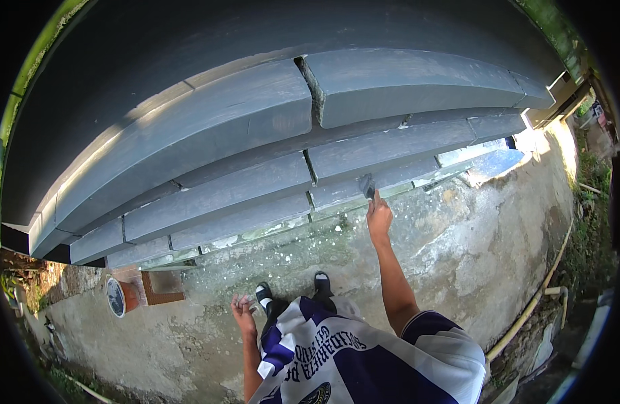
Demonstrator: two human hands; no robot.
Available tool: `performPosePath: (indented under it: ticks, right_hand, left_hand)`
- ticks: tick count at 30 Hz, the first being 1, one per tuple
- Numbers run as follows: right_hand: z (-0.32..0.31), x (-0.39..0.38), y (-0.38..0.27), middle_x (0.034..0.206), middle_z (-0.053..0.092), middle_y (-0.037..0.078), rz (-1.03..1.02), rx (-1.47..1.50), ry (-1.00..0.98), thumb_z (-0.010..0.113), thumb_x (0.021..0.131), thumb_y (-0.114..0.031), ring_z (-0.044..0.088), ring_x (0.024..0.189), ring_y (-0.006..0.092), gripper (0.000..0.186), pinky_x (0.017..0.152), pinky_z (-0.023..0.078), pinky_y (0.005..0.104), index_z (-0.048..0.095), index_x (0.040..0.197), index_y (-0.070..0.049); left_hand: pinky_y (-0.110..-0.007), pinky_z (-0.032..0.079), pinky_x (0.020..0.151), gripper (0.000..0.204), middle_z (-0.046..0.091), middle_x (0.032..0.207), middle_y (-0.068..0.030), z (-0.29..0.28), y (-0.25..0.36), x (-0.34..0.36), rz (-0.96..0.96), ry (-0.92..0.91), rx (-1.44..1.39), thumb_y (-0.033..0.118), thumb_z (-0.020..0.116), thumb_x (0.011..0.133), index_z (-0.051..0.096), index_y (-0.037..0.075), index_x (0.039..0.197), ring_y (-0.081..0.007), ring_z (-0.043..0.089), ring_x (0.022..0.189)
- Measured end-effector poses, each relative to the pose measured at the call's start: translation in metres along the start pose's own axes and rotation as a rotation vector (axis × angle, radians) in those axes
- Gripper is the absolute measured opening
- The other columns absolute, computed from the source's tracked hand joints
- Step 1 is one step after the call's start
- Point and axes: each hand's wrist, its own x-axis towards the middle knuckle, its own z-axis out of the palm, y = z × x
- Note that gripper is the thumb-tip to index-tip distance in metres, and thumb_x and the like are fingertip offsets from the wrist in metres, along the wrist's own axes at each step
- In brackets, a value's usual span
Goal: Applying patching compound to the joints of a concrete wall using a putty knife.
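Observation:
My right hand point(379, 214) is closed on a small tool with a flat, dark grey blade, which looks like a putty knife point(367, 186). The blade rests against the lowest tier of a grey stepped ledge point(236, 211), right of a vertical gap in it. The fingers hide most of the handle. My left hand point(243, 311) hangs low by my left foot, fingers apart and pale smudges on them, holding nothing. Grey covers the ledge's long blocks, with dark gaps between some; the strip along its foot is patchy white and green.
On the left, an orange bucket point(129, 297) stands beside a reddish-brown box-like thing point(163, 288). White specks dot the rough concrete floor point(458, 246) along the ledge. A bluish sheet point(496, 165) lies at the ledge's right end. A long yellowish pipe point(525, 316) runs along the right.

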Motion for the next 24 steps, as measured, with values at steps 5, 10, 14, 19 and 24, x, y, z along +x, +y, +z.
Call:
performPosePath:
  ticks: [5, 10, 14, 19, 24]
  right_hand:
    - [0.019, 0.032, 0.035, 0.083, 0.062, 0.018, -0.119, -0.127, -0.163, 0.058, 0.077, -0.006, 0.06, 0.072, 0.0355, 0.022, 0.063, 0.048, 0.044, 0.06, 0.099, -0.003]
    - [0.024, 0.034, 0.008, 0.078, 0.06, 0.021, -0.318, 0.125, -0.093, 0.057, 0.079, -0.014, 0.059, 0.07, 0.0376, 0.015, 0.062, 0.049, 0.0439, 0.06, 0.083, 0.0]
    - [0.026, 0.045, 0.01, 0.074, 0.058, 0.024, -0.209, 0.026, -0.147, 0.057, 0.08, -0.02, 0.059, 0.069, 0.0394, 0.023, 0.063, 0.049, 0.0441, 0.06, 0.077, 0.002]
    - [0.062, 0.028, -0.001, 0.072, 0.059, 0.023, -0.441, -0.255, -0.317, 0.056, 0.076, -0.015, 0.061, 0.071, 0.0364, 0.021, 0.065, 0.05, 0.0413, 0.063, 0.073, 0.005]
    - [0.09, -0.016, -0.045, 0.076, 0.058, 0.022, -0.557, -0.117, -0.478, 0.057, 0.076, -0.011, 0.061, 0.068, 0.0332, 0.015, 0.063, 0.052, 0.0388, 0.063, 0.068, 0.001]
  left_hand:
    - [-0.029, 0.047, 0.069, 0.046, 0.056, 0.11, -0.0084, -0.004, 0.001, 0.0, -0.05, 0.013, -0.009, 0.011, 0.05, 0.086, 0.032, 0.009, 0.129, -0.0186, 0.059, 0.088]
    - [-0.029, 0.046, 0.069, 0.044, 0.055, 0.112, -0.0091, -0.009, 0.006, 0.005, -0.047, 0.041, -0.006, 0.016, 0.052, 0.086, 0.037, 0.007, 0.127, -0.0193, 0.06, 0.087]
    - [-0.029, 0.046, 0.068, 0.044, 0.056, 0.109, -0.0089, -0.015, 0.006, 0.005, -0.007, 0.027, 0.028, 0.018, 0.053, 0.086, 0.038, 0.007, 0.126, -0.0193, 0.06, 0.087]
    - [-0.028, 0.046, 0.069, 0.041, 0.057, 0.107, -0.0081, -0.017, 0.004, 0.002, -0.07, 0.06, 0.029, 0.019, 0.053, 0.087, 0.041, 0.007, 0.124, -0.0189, 0.059, 0.087]
    - [-0.028, 0.046, 0.068, 0.038, 0.057, 0.107, -0.0076, -0.015, 0.0, 0.006, -0.083, 0.048, 0.008, 0.018, 0.053, 0.086, 0.043, 0.007, 0.122, -0.0187, 0.059, 0.088]
